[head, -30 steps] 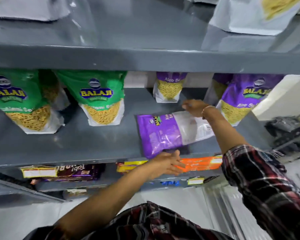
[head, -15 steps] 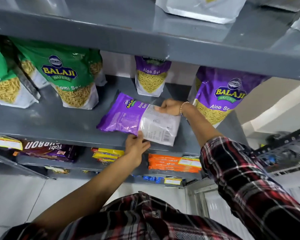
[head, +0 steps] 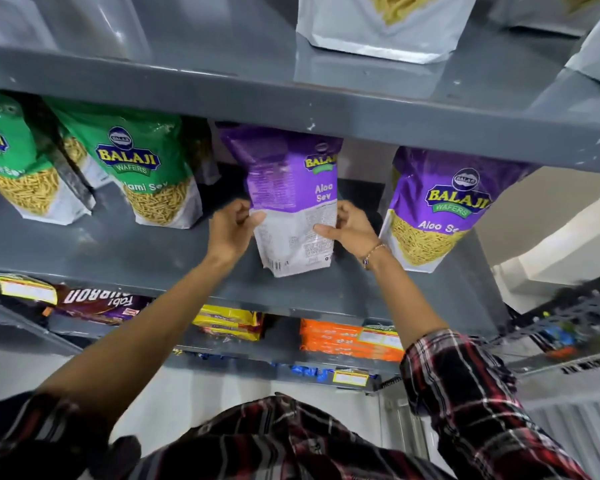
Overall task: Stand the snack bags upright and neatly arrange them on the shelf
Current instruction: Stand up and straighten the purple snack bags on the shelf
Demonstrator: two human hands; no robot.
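Purple and white, the Aloo Sev bag (head: 293, 202) that had lain flat on the grey shelf (head: 125, 251) half a second earlier now stood upright at the shelf's middle, back panel outward. The left hand (head: 231, 230) gripped its edge at nine o'clock and the right hand (head: 350, 228) at three o'clock. A second purple bag (head: 433, 209) stood at three o'clock, apart, green bags (head: 146, 174) at nine.

Small grocery shop, snack aisle.
Grey metal shelf (head: 222, 258) rows stocked with Balaji sev bags (head: 142, 174) and biscuit packs (head: 347, 341) below.
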